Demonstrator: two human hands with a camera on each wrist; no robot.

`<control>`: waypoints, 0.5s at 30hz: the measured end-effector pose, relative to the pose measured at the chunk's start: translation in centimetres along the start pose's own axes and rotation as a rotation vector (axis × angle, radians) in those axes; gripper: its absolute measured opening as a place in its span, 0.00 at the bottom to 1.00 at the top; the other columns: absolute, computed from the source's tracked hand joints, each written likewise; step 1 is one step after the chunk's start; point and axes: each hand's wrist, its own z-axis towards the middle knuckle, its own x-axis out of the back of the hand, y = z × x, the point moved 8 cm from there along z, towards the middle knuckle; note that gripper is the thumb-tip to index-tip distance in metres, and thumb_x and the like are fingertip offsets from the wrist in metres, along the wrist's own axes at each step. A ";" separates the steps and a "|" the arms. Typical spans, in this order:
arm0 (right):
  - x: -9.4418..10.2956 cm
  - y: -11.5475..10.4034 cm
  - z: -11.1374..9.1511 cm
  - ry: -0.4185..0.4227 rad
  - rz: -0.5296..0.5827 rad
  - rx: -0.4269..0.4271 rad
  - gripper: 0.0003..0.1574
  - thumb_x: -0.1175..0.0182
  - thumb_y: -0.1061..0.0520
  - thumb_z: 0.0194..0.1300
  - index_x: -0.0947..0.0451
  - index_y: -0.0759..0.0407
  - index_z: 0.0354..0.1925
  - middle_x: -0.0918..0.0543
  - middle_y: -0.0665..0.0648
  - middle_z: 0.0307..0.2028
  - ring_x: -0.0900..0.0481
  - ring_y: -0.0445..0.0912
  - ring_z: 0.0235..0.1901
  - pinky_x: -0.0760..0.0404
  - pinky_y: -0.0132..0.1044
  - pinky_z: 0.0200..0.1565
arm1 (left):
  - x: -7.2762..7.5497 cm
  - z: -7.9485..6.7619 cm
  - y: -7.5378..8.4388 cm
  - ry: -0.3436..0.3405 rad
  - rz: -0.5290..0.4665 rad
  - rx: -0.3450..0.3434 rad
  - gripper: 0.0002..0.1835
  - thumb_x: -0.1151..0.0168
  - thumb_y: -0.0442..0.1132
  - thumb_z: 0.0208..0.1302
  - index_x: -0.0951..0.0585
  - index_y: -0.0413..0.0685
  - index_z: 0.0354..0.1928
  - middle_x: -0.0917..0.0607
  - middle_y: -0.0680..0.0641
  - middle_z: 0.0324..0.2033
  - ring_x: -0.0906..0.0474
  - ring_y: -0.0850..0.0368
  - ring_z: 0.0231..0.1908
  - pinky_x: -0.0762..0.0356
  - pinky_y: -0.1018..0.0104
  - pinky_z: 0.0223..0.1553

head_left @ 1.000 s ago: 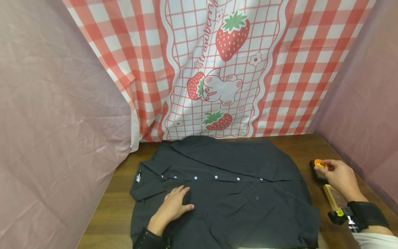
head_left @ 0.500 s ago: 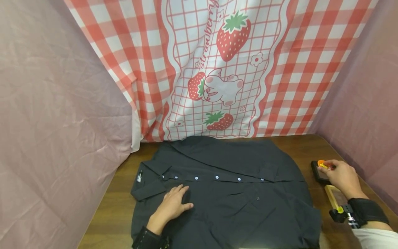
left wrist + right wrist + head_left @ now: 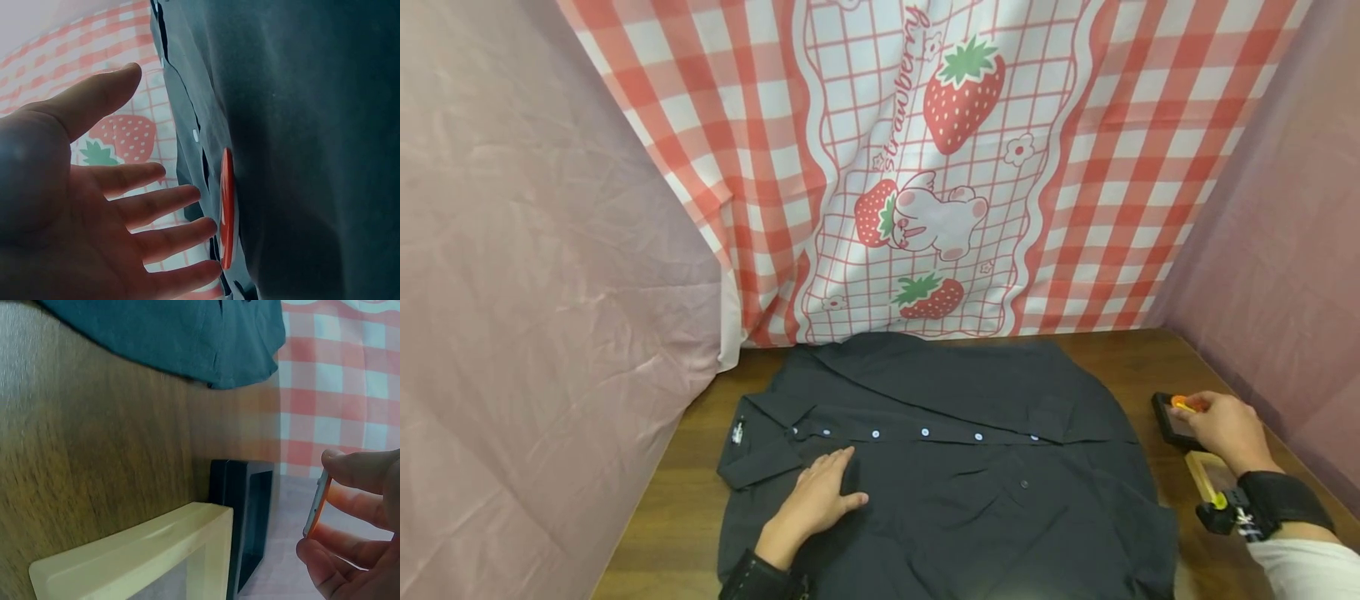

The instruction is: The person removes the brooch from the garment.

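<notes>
A black button-up shirt (image 3: 955,517) lies spread on the wooden table, its collar to the left and a row of pale buttons across it. My left hand (image 3: 816,500) is over the shirt below the collar, fingers straight. In the left wrist view, a flat red disc (image 3: 227,209) stands out edge-on against the shirt just past the fingertips; the head view hides it behind the hand. My right hand (image 3: 1228,429) pinches a round orange disc (image 3: 1182,403) between thumb and fingers, above a black tray (image 3: 1165,421). That disc shows a pale back (image 3: 315,509) in the right wrist view.
A pale wood-coloured tray (image 3: 131,556) sits beside the black one, partly under the right wrist in the head view. Behind the table (image 3: 655,500) hangs a red-and-white checked strawberry cloth (image 3: 1097,250). Pink curtains (image 3: 550,333) flank both sides.
The orange disc has shifted slightly rightward over the black tray with my right hand, and less of it shows. My left hand keeps its place on the shirt; the head view has tilted a little.
</notes>
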 end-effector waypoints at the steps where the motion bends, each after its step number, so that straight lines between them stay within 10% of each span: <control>1: -0.1 0.1 0.1 -0.013 0.000 -0.003 0.33 0.38 0.50 0.65 0.27 0.82 0.48 0.21 0.80 0.42 0.22 0.69 0.34 0.25 0.50 0.28 | 0.0 0.0 0.0 0.000 -0.004 -0.003 0.39 0.32 0.49 0.60 0.34 0.39 0.69 0.31 0.35 0.68 0.39 0.32 0.69 0.44 0.31 0.66; 15: -1.0 1.5 1.3 -0.083 -0.034 -0.037 0.31 0.37 0.52 0.61 0.27 0.82 0.45 0.20 0.78 0.39 0.26 0.75 0.38 0.26 0.58 0.35 | 0.2 0.2 0.1 -0.011 0.006 -0.007 0.37 0.33 0.49 0.61 0.32 0.38 0.67 0.29 0.35 0.66 0.37 0.33 0.68 0.40 0.35 0.66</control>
